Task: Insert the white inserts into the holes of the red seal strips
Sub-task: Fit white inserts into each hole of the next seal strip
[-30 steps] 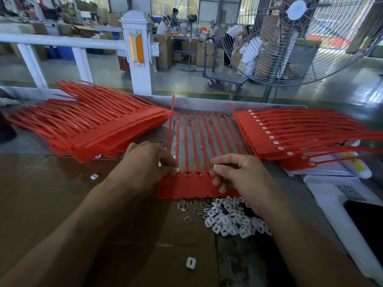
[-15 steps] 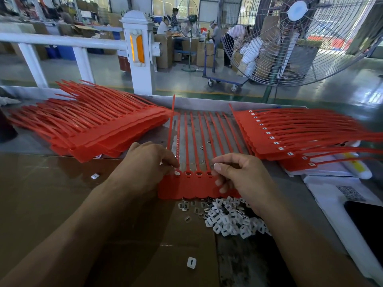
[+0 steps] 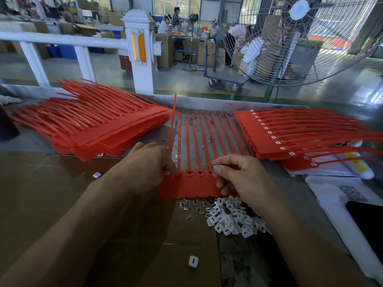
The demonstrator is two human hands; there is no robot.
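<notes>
A red seal strip sheet point(image 3: 192, 186) lies flat at the table's middle, its tails running away from me. My left hand point(image 3: 149, 168) has curled fingers and pinches the sheet's left end, with a fingertip over the leftmost hole. My right hand point(image 3: 242, 179) rests curled on the right part of the sheet, holding it, thumb tip beside a hole. Three holes show between the hands. A pile of white inserts point(image 3: 232, 218) lies just below the sheet. Whether either hand hides an insert I cannot tell.
A tall stack of red strips point(image 3: 93, 125) lies at the left, and a stack with inserts fitted point(image 3: 290, 137) at the right. Loose inserts lie near me point(image 3: 193, 261) and at the left point(image 3: 96, 174). White papers point(image 3: 331, 195) lie at the right. A large fan point(image 3: 300, 38) stands behind.
The small white piece seen at my left fingertips a second ago is now covered by them. My left hand shifted slightly over the sheet's left end. My right hand stayed put.
</notes>
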